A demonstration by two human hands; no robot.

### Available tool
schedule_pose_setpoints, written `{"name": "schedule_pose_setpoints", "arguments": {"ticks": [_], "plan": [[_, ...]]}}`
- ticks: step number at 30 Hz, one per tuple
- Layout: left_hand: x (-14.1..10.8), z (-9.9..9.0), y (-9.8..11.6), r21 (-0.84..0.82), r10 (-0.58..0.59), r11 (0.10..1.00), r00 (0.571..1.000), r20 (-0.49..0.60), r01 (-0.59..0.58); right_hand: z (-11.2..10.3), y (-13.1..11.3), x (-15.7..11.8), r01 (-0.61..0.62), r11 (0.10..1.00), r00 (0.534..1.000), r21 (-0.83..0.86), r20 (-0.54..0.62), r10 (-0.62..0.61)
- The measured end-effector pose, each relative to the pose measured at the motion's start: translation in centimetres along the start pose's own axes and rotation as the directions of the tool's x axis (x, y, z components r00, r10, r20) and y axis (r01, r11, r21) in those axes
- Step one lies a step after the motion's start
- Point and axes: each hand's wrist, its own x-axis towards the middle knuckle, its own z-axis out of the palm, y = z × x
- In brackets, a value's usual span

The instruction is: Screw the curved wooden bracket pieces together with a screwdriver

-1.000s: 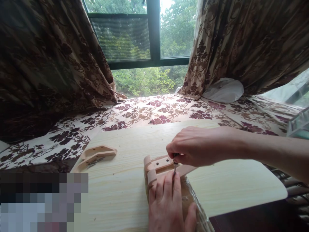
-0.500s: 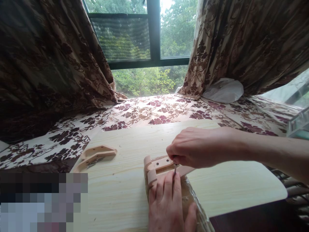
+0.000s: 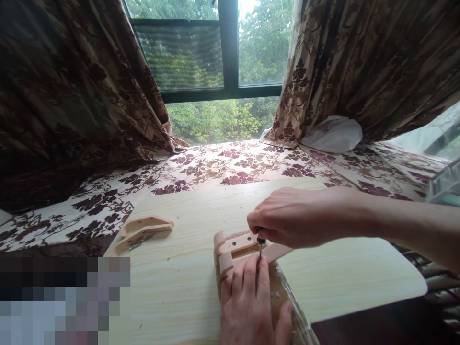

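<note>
My right hand (image 3: pixel 283 218) is closed round the dark handle of a screwdriver (image 3: pixel 260 249), whose metal shaft points down. The shaft's tip is hidden among the fingertips of my left hand (image 3: pixel 247 297). That hand lies with its fingers stretched out over a pale wooden frame piece (image 3: pixel 226 262), pressing on it. The wooden piece has rounded ends and a crossbar with two dark holes or screw heads. Under it is a brown block wrapped in clear film or tape (image 3: pixel 278 287). My left thumb rests apart on the block.
A second angled wooden part (image 3: pixel 154 223) lies on the left of the light wooden tabletop (image 3: pixel 179 287), with several small screws (image 3: pixel 140 242) beside it. Beyond the board spreads a floral cloth (image 3: pixel 223 163). A white plastic bag (image 3: pixel 334 134) sits by the right curtain.
My right hand has lifted very slightly, and more of the screwdriver's handle and shaft shows beneath it. My left hand and the wooden pieces stay in place.
</note>
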Motion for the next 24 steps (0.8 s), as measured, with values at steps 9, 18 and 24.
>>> {"name": "schedule_pose_setpoints", "arguments": {"ticks": [9,18,24], "plan": [[-0.04,-0.02,0.12,0.003,-0.007,1.0,1.0,-0.002,0.007,-0.32,-0.31,0.01,-0.006,1.0,1.0,-0.006,-0.013,0.006],[-0.06,0.2,0.18,-0.004,-0.013,1.0,1.0,-0.003,0.013,-0.11,-0.29,-0.01,-0.016,0.999,0.999,0.029,0.039,0.015],[-0.07,0.07,0.17,0.005,-0.008,1.0,1.0,0.003,0.008,-0.02,-0.15,-0.1,-0.021,0.998,1.0,0.067,0.013,0.02]]}}
